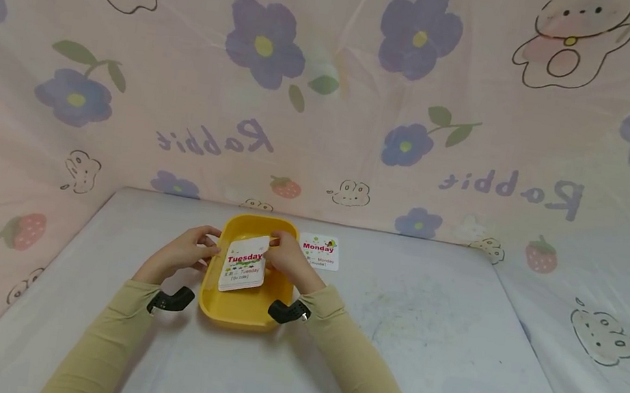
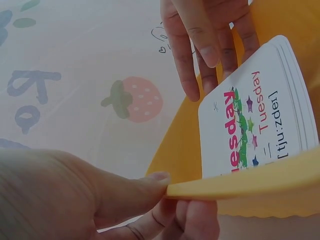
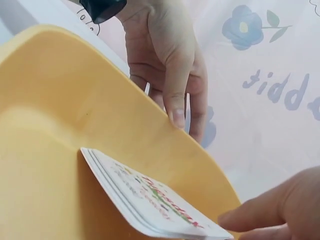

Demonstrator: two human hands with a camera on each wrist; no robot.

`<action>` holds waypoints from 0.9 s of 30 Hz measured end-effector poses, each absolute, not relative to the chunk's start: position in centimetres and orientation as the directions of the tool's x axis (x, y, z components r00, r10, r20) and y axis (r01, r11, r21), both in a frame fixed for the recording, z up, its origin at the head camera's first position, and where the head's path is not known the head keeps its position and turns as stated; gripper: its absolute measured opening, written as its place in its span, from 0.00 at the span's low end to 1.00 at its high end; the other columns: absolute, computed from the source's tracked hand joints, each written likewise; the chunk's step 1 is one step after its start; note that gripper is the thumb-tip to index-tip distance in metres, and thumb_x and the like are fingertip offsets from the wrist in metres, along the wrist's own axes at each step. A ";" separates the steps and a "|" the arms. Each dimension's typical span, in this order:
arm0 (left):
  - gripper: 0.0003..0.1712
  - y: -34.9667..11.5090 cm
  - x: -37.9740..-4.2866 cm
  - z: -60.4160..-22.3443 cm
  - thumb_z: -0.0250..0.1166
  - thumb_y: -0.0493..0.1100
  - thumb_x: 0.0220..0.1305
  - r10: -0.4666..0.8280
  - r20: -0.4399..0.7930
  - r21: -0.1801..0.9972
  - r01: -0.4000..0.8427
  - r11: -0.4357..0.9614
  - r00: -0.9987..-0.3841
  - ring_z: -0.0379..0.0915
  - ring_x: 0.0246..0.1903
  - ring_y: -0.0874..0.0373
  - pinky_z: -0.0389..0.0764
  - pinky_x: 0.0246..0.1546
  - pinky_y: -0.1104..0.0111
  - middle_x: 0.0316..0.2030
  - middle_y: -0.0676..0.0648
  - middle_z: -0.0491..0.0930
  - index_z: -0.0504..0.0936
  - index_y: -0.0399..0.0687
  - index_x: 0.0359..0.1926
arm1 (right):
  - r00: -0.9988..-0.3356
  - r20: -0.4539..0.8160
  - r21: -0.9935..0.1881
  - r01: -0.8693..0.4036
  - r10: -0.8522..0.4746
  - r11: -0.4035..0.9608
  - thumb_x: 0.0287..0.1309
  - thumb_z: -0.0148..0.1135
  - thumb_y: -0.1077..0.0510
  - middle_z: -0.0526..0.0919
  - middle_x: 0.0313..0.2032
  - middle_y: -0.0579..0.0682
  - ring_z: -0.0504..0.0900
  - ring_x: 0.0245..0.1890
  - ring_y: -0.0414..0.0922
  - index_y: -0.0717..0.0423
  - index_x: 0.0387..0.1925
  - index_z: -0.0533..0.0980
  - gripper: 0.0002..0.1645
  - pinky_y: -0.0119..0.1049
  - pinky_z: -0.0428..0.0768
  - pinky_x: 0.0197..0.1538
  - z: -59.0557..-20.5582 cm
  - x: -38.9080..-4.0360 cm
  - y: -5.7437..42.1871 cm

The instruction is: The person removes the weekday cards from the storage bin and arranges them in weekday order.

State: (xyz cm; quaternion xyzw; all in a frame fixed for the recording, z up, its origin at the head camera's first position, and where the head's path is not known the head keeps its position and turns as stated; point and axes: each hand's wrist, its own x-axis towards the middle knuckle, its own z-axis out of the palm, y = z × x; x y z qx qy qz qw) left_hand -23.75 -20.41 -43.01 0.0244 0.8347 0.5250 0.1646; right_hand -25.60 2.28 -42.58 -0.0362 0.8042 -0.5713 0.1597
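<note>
left hand [image 1: 183, 250] pinches the tray [image 1: 247, 314]; right hand [image 1: 288, 259], fingers loosely extended, touches the card stack [image 1: 243, 265] between them.

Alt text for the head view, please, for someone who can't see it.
A person's left hand grips the rim of a yellow tray; the right hand is at the right edge of a Tuesday card stack inside it. A Monday card lies right of the tray.

Pale pink flowered backdrop [image 1: 330, 120], probably cloth
</note>
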 end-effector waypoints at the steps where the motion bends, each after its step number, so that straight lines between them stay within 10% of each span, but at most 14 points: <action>1: 0.27 -20.4 -23.7 -43.0 0.55 0.37 0.70 0.212 -0.251 0.885 -0.134 0.447 -0.945 0.74 0.31 0.51 0.82 0.33 0.62 0.45 0.32 0.72 0.60 0.35 0.66 | -0.947 -0.212 -0.929 0.118 -0.241 0.352 0.55 0.59 0.72 0.71 0.52 0.61 0.74 0.38 0.47 0.66 0.65 0.62 0.34 0.45 0.80 0.46 -42.6 -25.7 2.3; 27: 0.26 -20.4 -23.8 -43.2 0.56 0.36 0.70 0.208 -0.244 0.883 -0.129 0.450 -0.947 0.74 0.31 0.52 0.82 0.34 0.60 0.42 0.36 0.72 0.61 0.35 0.66 | -0.942 -0.207 -0.913 0.088 -0.266 0.398 0.47 0.69 0.73 0.73 0.35 0.55 0.76 0.31 0.49 0.65 0.57 0.68 0.33 0.47 0.81 0.43 -42.6 -26.9 2.3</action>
